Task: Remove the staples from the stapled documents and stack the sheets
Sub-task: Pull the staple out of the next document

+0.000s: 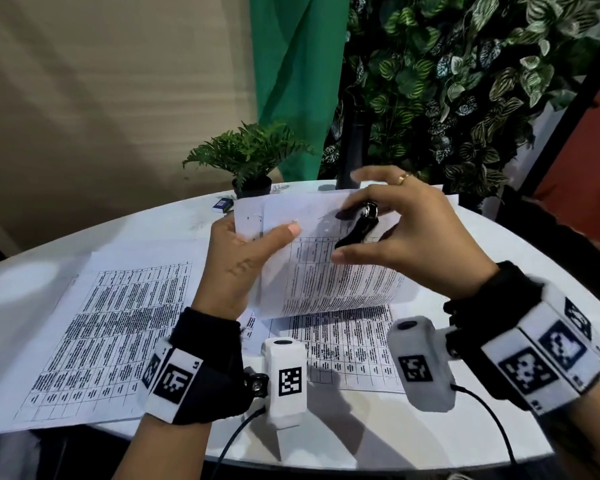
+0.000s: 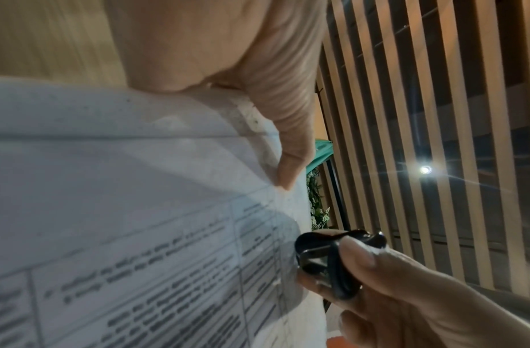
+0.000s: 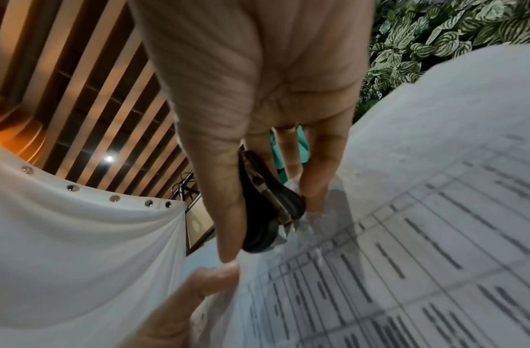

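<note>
Mid-frame, the left hand (image 1: 238,258) pinches the lifted document (image 1: 326,258) by its top corner, thumb across the page, while the right hand (image 1: 406,233) grips a black staple remover (image 1: 357,225) against the top edge. Loose sheets (image 1: 118,327) lie flat on the white tabletop (image 1: 499,237) at lower left. At the far edge, a black pot (image 1: 252,187) holds a small fern (image 1: 246,150).

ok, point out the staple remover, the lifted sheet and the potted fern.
staple remover (image 1: 357,227), head view, black body.
lifted sheet (image 1: 329,278), head view, printed middle.
potted fern (image 1: 246,150), head view, fronds.
</note>
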Available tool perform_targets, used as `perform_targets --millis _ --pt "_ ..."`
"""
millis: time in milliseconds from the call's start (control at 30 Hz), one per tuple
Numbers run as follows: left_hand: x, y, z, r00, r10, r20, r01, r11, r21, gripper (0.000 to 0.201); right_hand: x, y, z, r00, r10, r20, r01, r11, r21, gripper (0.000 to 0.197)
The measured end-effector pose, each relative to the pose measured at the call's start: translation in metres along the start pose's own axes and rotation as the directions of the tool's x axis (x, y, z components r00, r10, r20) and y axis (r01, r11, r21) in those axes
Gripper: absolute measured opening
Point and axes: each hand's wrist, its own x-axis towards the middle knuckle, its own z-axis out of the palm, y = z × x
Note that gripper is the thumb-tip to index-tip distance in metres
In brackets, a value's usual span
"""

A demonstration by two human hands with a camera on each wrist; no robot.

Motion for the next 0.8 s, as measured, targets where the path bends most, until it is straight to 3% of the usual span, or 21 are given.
perform_targets --millis 100,167,233,267,333,400,500,600,700,800 --pt "0.001 0.002 -0.001 0.999 0.038 -0.006 -0.037 0.998 0.044 0.03 0.003 -0.007 -0.006 1.0 -0.006 0.022 0.006 1.0 -0.016 0.04" --pt "0.004 0.005 -0.005 0.979 0.203 -0.03 -0.188 0.947 0.262 0.048 0.004 -0.01 -0.008 0.999 -0.011 0.031 0.012 0.999 -0.031 0.04" --pt "0.008 0.013 -0.007 0.914 0.401 0.055 -0.361 0.745 0.561 0.063 0.003 -0.013 -0.009 0.999 -0.023 0.038 0.024 0.999 -0.043 0.041" --pt "0.009 0.019 -0.006 0.893 0.43 0.132 -0.407 0.649 0.642 0.061 0.003 -0.015 -0.009 0.999 -0.03 0.041 0.031 0.999 -0.042 0.041" --pt "0.011 0.028 -0.001 0.901 0.365 0.235 -0.416 0.573 0.706 0.041 0.002 -0.016 -0.009 0.998 -0.041 0.04 0.042 0.999 -0.025 0.042" --pt "0.016 0.031 0.001 0.927 0.262 0.269 -0.373 0.577 0.726 0.03 0.0 -0.016 -0.008 0.998 -0.056 0.036 0.057 0.998 -0.011 0.042" --pt "0.022 0.031 0.001 0.933 0.146 0.33 -0.351 0.577 0.737 0.037 -0.004 -0.013 -0.008 0.997 -0.067 0.03 0.067 0.998 0.002 0.043" --pt "0.023 0.032 0.001 0.923 0.113 0.367 -0.36 0.587 0.725 0.046 -0.008 -0.007 -0.002 0.995 -0.095 -0.031 0.096 0.995 0.033 0.045" --pt "0.022 0.035 0.002 0.91 0.088 0.405 -0.366 0.628 0.687 0.057 -0.012 -0.003 0.008 0.964 -0.227 -0.141 0.227 0.974 -0.016 0.044" --pt "0.022 0.037 0.003 0.897 0.075 0.436 -0.371 0.664 0.649 0.059 -0.013 0.0 0.018 0.893 -0.404 -0.198 0.376 0.912 -0.163 0.04"
